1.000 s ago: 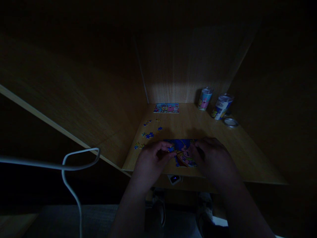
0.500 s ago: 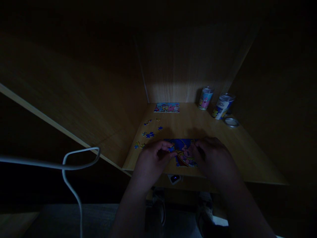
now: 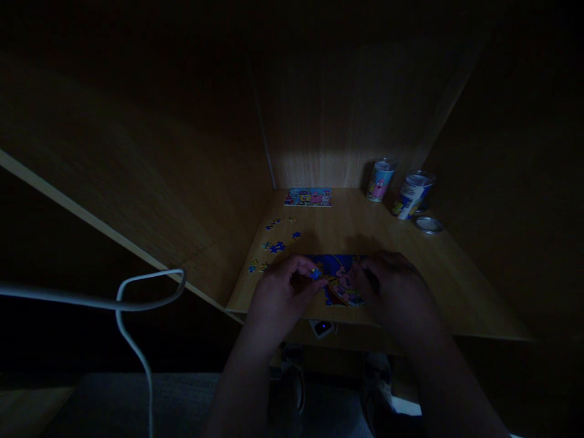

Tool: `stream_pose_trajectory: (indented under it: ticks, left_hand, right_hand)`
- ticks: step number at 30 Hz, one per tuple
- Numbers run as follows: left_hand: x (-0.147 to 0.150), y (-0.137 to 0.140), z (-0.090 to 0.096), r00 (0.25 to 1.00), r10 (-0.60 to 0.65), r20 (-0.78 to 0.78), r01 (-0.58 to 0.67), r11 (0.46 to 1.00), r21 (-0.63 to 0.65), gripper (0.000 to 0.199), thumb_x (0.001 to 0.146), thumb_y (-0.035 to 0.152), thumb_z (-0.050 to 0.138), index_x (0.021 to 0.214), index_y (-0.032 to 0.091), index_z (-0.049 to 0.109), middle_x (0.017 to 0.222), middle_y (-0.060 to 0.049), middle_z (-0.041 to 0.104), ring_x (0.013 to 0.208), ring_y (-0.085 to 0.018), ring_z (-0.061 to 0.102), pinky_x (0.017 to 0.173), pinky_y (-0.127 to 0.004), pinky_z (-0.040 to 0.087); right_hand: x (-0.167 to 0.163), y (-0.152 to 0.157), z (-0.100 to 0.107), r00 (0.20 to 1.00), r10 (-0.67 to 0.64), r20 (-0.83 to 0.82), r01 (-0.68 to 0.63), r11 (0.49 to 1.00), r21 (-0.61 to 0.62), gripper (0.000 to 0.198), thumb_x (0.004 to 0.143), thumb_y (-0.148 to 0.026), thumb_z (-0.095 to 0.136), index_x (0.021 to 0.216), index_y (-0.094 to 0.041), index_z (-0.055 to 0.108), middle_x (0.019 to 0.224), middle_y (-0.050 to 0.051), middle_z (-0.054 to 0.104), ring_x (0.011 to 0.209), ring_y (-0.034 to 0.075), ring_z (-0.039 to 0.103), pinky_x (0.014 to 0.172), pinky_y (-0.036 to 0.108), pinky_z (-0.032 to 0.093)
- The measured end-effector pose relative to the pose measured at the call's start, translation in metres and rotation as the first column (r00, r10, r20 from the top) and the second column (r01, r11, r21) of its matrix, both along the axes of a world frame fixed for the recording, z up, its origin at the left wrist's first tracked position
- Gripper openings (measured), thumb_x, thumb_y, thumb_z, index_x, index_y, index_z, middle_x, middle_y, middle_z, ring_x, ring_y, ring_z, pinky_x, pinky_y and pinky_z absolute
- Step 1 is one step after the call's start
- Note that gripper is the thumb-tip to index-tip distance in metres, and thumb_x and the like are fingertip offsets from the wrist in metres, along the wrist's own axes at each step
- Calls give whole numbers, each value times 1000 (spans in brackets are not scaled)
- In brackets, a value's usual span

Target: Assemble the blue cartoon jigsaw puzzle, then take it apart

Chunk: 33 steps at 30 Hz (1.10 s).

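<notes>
A partly assembled jigsaw puzzle (image 3: 337, 292), blue with pink figures, lies near the front edge of the wooden shelf. Between the thumb and index finger of my left hand (image 3: 285, 289) is a small blue puzzle piece (image 3: 315, 274), held over the puzzle's left side. My right hand (image 3: 392, 280) rests at the puzzle's right side, its fingers bent together at the surface. Whatever those fingertips hold, if anything, is hidden in the dim light. Loose puzzle pieces (image 3: 277, 247) lie on the shelf beyond my left hand.
At the back stands a finished-looking cartoon puzzle (image 3: 308, 197), lying flat. Two printed cans (image 3: 380, 181) with clear tops are at the back right, beside a round lid (image 3: 429, 225). A white cable (image 3: 132, 307) hangs at the left. Wooden panels enclose the shelf.
Both hands stay nearly in place. The blue piece in my left hand shows a little more clearly between the fingers; the view has shifted slightly.
</notes>
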State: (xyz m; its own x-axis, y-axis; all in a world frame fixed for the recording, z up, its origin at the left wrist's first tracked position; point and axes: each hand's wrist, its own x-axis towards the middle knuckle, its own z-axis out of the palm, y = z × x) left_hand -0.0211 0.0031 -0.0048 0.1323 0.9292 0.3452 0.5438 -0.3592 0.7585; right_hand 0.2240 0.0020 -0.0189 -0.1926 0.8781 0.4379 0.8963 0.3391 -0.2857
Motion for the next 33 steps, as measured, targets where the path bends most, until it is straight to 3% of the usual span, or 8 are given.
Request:
stream_pose_trajectory:
  ticks: [24,33]
  left_hand:
    - [0,-1,1,1000,6,-25,-6,1000,7,19,92,34,89,101,26,75,98,-1,82,89,-20,77,83,-32,62]
    - [-1,-1,4,998,-25,52,29,997,-78,17,96,25,81,113,29,81,97,1,83,89,-18,78,83,-30,63]
  right_hand:
    - [-2,-3,4,1000,-17,13,18,1000,-10,27,110,-32,57,89,-24,72,93,10,74,94,28,66,84,40,49]
    - [-3,-3,5,1000,-25,15,25,1000,-15,25,109,-33,58,92,-23,73,95,10,74,94,28,65,83,41,48]
